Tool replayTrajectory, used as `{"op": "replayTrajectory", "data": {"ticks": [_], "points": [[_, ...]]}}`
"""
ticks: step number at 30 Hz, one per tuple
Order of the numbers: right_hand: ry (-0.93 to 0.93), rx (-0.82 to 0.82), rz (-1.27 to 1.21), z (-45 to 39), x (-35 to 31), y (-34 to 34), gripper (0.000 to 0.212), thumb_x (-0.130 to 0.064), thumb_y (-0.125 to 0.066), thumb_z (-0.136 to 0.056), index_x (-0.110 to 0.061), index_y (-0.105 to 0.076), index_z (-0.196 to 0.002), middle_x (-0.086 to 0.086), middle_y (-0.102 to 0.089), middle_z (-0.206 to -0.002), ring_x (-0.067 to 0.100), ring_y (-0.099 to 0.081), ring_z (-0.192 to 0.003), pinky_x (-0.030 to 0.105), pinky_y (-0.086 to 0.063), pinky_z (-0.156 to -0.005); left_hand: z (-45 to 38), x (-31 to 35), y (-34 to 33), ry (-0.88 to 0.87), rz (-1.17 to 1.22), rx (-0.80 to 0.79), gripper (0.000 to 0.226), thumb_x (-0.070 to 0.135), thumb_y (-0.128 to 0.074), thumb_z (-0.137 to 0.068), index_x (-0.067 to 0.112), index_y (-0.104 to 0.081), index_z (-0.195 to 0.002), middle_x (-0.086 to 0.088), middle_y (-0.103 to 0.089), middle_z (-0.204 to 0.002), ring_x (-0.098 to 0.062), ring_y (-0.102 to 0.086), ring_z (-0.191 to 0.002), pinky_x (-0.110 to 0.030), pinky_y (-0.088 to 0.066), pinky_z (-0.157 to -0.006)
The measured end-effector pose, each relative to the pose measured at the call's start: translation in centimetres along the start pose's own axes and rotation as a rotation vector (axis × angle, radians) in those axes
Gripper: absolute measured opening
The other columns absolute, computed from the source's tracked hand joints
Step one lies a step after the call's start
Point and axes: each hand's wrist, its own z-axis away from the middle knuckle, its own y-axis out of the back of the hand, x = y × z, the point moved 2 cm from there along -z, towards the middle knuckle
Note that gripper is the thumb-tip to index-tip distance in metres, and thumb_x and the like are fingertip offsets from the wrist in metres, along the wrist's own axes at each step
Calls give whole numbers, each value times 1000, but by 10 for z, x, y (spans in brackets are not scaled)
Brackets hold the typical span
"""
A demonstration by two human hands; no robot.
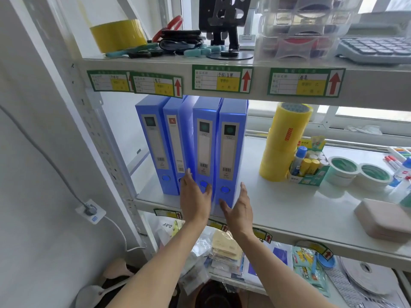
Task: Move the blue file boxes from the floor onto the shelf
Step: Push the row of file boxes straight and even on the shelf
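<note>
Blue file boxes [195, 143] upright on shelf [289, 210], left hand [194, 196] and right hand [239, 210] flat against them, grip released.

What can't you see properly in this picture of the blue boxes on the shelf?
- Head view: the floor is mostly hidden by the arms, so any leftover boxes cannot be seen.
- The blue file boxes' spine labels are too small to read.
- The second box's bottom is covered by the left hand.
- The calculator is cut off by the right edge.
</note>
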Motion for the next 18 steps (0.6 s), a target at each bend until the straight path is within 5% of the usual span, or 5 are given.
{"op": "replayTrajectory", "data": {"ticks": [6, 18], "points": [[-115, -61, 48, -15, -8, -9, 76, -16, -57, -92, -14, -18, -157, 17, -60, -137, 37, -59, -121, 38, -48, -92, -16, 18, -9, 101, -81, -128, 81, 36, -60, -92, 7, -16, -153, -9, -27, -159, -27, -40, -140, -39, -44, -101], [-123, -45, 96, -18, -7, -17, 71, -8, -48, -92, -18, -19, -156, 18, -64, -126, 39, -62, -111, 42, -51, -88, -21, 7, -13, 70, 8, -93, 67, 30, -71, -82, 8, -39, -136, -8, -56, -134, -28, -65, -110, -38, -56, -82]]}}
